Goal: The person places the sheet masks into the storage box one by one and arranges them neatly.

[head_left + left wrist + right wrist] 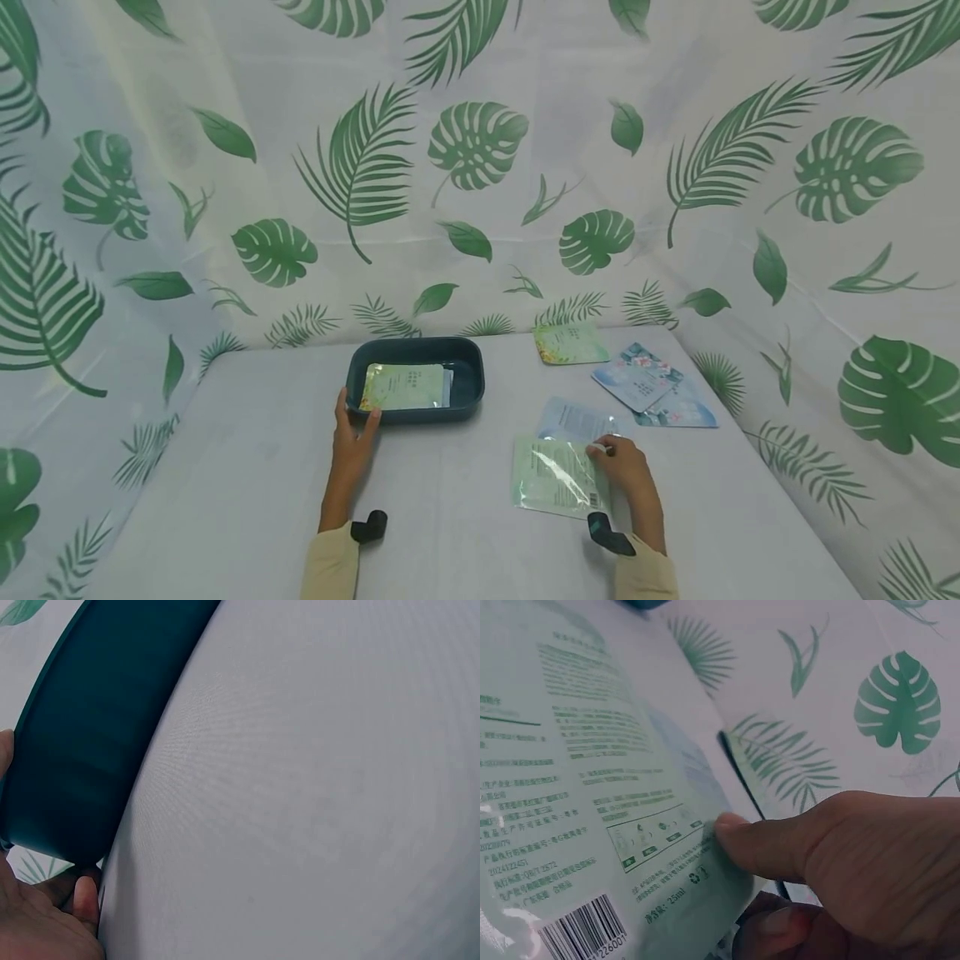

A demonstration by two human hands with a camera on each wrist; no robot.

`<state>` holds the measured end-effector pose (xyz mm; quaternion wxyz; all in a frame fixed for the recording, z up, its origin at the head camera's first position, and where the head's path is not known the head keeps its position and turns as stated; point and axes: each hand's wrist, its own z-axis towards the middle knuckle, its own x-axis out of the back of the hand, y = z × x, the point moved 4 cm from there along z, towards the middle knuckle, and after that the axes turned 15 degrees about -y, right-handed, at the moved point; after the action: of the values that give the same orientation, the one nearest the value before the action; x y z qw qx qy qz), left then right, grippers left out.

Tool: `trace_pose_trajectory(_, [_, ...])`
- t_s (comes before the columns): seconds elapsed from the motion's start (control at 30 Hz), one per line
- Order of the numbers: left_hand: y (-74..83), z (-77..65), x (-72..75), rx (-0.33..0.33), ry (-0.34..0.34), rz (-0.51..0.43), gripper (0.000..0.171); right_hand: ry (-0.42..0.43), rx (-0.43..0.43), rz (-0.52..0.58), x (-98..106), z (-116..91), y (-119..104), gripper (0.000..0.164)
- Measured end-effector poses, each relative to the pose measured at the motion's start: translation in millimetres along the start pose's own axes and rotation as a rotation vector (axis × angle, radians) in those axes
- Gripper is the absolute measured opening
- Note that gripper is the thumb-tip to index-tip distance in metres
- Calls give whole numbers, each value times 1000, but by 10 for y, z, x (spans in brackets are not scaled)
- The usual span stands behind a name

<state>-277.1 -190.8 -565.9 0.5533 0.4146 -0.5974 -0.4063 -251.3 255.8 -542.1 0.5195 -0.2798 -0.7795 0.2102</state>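
My left hand (352,450) grips the left front corner of a dark blue plastic bin (420,415), thumb at the front rim and fingers along the side. Inside the bin lies a pale green facial mask packet (405,387), with a bluish packet edge (447,388) showing beneath it. My right hand (630,475) pinches a green facial mask packet (555,479) by its right edge between thumb and fingers. Its printed back with a barcode (583,930) faces the right wrist camera. Partly behind it lies a light blue packet (573,419).
Toward the back right, another green packet (572,343) lies on the white tabletop (240,483). Overlapping blue floral packets (633,383) lie to its right. Leaf-printed cloth (480,225) stands behind the table and at both sides.
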Motion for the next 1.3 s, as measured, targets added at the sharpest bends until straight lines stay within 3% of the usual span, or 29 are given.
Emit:
trace_pose_trajectory(0.27, [9,-8,-5,-4,1,-8,83,3,202,260,123,-120,-193,33])
trace_pose_trajectory(0.43, [32,15,0,-2,2,-2,83,-55,301,377,165,-155,-295,36])
trace_pose_trajectory(0.83, [11,9,-9,-5,18,10,82,-153,267,382,205,-260,-316,49])
trace_pose_trajectory(1.07, [-6,2,-15,-33,0,3,82,-287,274,321,296,-440,-338,51])
trace_pose_trajectory(1.3, [9,6,3,-29,-2,4,82,-353,236,209,299,-546,-320,34])
